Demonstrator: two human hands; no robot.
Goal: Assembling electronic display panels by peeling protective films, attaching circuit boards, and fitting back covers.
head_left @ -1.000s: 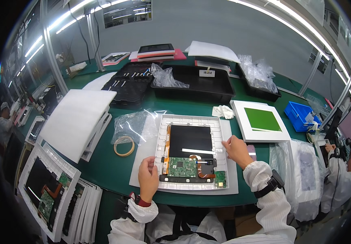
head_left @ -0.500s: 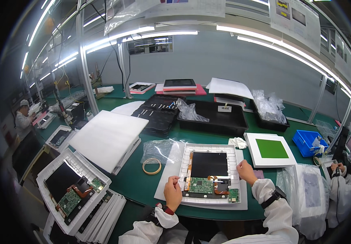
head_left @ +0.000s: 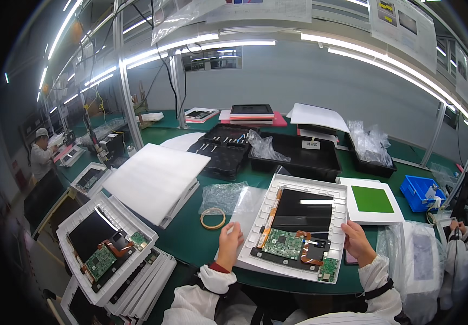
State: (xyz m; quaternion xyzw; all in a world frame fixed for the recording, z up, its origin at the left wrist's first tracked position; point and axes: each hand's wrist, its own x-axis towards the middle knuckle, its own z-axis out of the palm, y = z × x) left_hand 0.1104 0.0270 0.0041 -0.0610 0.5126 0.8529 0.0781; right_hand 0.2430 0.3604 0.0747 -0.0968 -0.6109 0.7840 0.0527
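— Grip status?
— Right hand (head_left: 357,244) grips the white-framed panel (head_left: 303,215) by its right edge, the panel tilted above the green bench (head_left: 186,237). Left hand (head_left: 229,242), fingers curled, stands just beside its left edge; whether it pinches anything, I cannot tell. Both forearms (head_left: 379,277) reach in from below.
— Surroundings?
— Black tray (head_left: 293,169) beyond, grey wall (head_left: 283,76) behind, strip lights (head_left: 234,45) overhead.

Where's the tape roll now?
In the head view, the tape roll lies just left of centre on the table, between the clear bag and the left hand.
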